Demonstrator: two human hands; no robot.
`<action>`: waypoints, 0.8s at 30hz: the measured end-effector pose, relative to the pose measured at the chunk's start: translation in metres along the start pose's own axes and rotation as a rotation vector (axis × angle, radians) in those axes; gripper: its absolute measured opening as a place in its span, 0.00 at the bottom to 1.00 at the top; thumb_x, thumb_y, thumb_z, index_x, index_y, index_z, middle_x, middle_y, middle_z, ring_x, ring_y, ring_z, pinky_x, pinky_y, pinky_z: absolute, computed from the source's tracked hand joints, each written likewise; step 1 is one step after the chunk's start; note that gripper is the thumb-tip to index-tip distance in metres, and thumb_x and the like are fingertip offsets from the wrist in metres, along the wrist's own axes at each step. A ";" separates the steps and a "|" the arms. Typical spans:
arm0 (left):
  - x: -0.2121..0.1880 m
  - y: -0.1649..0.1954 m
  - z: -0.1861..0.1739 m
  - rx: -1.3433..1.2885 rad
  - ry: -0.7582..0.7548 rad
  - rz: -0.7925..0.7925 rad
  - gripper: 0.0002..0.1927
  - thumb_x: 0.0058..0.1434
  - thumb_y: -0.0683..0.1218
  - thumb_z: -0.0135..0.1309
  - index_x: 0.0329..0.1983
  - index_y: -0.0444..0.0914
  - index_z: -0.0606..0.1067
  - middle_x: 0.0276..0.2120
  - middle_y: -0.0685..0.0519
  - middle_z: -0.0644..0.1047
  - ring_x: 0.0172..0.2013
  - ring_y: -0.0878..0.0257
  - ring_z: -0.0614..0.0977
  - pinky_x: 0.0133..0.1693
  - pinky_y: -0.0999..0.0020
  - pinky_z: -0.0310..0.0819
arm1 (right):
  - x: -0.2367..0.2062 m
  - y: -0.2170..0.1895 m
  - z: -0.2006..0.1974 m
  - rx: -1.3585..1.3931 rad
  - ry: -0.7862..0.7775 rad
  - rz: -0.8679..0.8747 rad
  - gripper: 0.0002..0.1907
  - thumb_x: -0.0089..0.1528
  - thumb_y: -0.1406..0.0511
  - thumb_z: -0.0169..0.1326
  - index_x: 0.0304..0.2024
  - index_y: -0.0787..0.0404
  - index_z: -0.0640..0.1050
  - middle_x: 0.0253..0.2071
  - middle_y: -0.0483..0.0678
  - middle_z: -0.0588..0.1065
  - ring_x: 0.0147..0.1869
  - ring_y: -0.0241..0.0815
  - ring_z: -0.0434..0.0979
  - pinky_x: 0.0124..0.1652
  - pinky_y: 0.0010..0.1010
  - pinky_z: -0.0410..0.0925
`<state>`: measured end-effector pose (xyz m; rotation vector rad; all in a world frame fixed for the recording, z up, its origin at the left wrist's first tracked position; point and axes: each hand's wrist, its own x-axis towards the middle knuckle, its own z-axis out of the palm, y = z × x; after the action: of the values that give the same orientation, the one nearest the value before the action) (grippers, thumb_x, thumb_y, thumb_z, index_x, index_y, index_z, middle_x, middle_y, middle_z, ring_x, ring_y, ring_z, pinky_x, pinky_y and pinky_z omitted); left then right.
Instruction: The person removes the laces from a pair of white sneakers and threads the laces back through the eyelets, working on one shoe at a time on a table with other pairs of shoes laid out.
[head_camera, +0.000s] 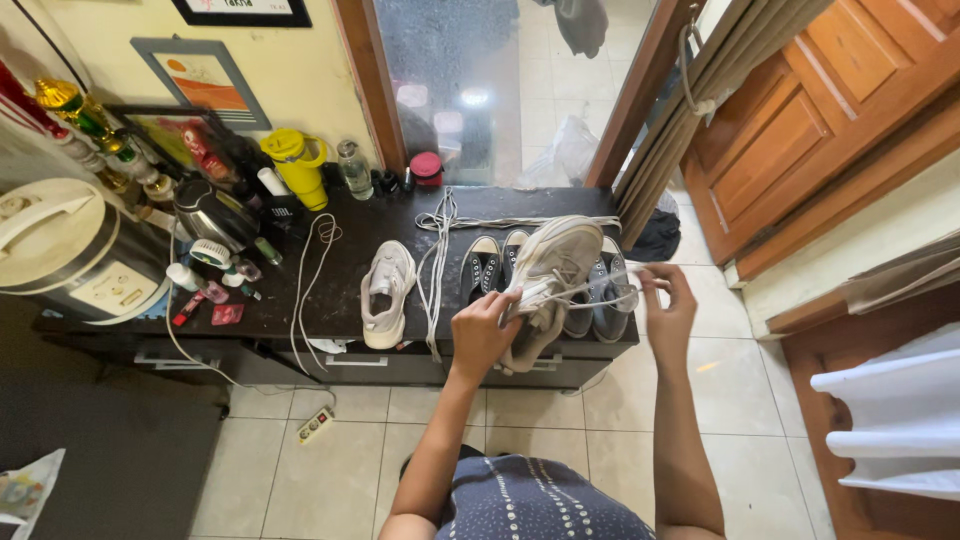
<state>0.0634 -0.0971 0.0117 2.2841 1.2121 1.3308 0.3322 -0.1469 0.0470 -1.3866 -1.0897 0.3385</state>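
The left hand has its fingers wrapped tight around the side of a pale grey shoe. The hand holds the shoe up in the air, over the front edge of the black table. The shoe points up toward 1 o'clock, with its toe high and its heel low.

The right hand is at 3 o'clock from the shoe. Its fingertips are pinched together on a white lace. The lace runs from the shoe across to that hand and looks pulled straight.

Behind the held shoe, on the table, sit dark shoes with white toes and a blue-grey shoe. At 9 o'clock from the left hand, another pale grey shoe lies flat on the table with no lace in it. Between that shoe and the dark shoes lie loose laces, stretched from the back of the table to the front.

Farther off at 10 o'clock stand a yellow jug, a clear bottle and a small red-topped jar. At the far left is a big cream rice cooker. A white cord runs over the table and hangs down toward a power strip on the tiled floor. At 2 o'clock is a brown wooden door.
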 end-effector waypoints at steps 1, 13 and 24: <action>0.000 0.001 0.000 0.009 0.000 -0.007 0.19 0.51 0.44 0.60 0.49 0.46 0.79 0.33 0.53 0.78 0.34 0.52 0.82 0.34 0.58 0.76 | -0.002 -0.010 -0.001 -0.111 -0.032 -0.126 0.09 0.66 0.67 0.58 0.48 0.61 0.77 0.47 0.46 0.77 0.53 0.40 0.73 0.55 0.32 0.65; 0.002 0.019 0.005 0.056 -0.007 0.049 0.20 0.51 0.44 0.60 0.50 0.45 0.79 0.34 0.53 0.79 0.33 0.54 0.82 0.33 0.58 0.76 | -0.017 -0.048 0.035 -0.511 -0.458 -0.702 0.10 0.58 0.63 0.63 0.42 0.54 0.80 0.49 0.38 0.77 0.57 0.45 0.71 0.63 0.48 0.58; -0.017 0.019 -0.011 0.045 -0.011 -0.013 0.21 0.51 0.44 0.62 0.50 0.45 0.79 0.34 0.53 0.79 0.35 0.52 0.82 0.35 0.58 0.75 | -0.007 -0.003 0.035 0.114 -0.225 -0.116 0.02 0.68 0.67 0.53 0.42 0.58 0.76 0.49 0.45 0.79 0.50 0.35 0.78 0.49 0.30 0.70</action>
<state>0.0607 -0.1239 0.0178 2.3067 1.2633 1.2977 0.3005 -0.1317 0.0404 -1.1985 -1.3098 0.4732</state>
